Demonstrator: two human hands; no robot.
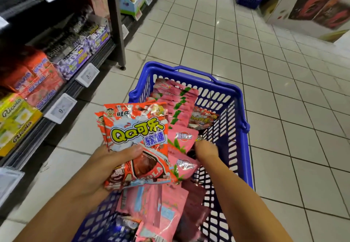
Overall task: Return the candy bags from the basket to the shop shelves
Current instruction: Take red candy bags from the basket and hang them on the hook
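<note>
A blue basket (240, 109) sits on the tiled floor (284, 71), full of candy bags. The left hand (111, 164) holds a small stack of red cola candy bags (136, 137) just above the near side of the basket, with the thumb pressed across the front bag and the fingers curled behind. The right hand (205, 150) reaches down into the basket at about 3 o'clock from that stack. Its fingertips are tucked in among the pink candy bags (181, 141), so I cannot tell if it is gripping one or not.

More pink bags fill the basket, and another red cola bag (203, 120) lies at about 1 o'clock from the held stack. The shop shelves (79, 82) stand at 9 o'clock, with boxes of sweets and white price tags (87, 74) along the edge.

This looks like the gathering step: picking matching bags out before putting them back. Many bags are left, so the job seems far from done. Next, the right hand would need to get hold of one more bag and lift it out, maybe the other red one. Then the stack must go to its own spot on the shelves.
</note>
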